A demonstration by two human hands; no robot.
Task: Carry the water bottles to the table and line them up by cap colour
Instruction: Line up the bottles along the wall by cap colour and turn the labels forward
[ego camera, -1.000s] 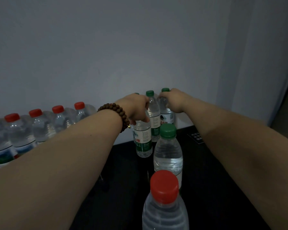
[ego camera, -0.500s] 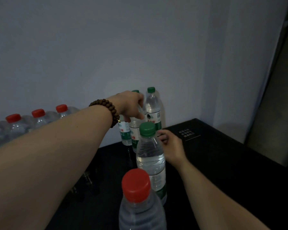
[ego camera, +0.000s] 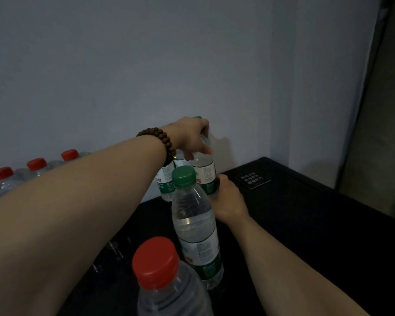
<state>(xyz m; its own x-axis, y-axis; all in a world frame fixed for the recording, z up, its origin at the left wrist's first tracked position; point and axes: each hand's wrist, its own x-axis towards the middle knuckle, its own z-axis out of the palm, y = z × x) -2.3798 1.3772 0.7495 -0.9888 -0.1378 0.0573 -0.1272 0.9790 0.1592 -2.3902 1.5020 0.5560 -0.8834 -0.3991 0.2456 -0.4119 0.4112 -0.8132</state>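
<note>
Switching grips here: a second ago both hands sat on the caps at the far end. Now the left hand (ego camera: pixel 192 137) has slid over to clench its fingers (ego camera: pixel 204 148) round the neck of the far green-capped bottle (ego camera: pixel 204 172). The right hand (ego camera: pixel 228 199) has dropped to that same bottle's lower body. Its thumb is on the label and it looks like a grasp, though the fingertips are hidden. To me that reads as nudging this one into the green line, not fetching another.

Room-wise, that bottle stands just beside the wall (ego camera: pixel 237 87), touching its green-labelled neighbours (ego camera: pixel 167 185). Open tabletop (ego camera: pixel 306 224) lies to the right, up to the far right corner. The near green-capped bottle (ego camera: pixel 196 224) is just beside the right wrist, so pulling back could clip it. A red-capped bottle (ego camera: pixel 164 281) sits nearest, out of place. The red-capped row (ego camera: pixel 37 164) runs along the left.
</note>
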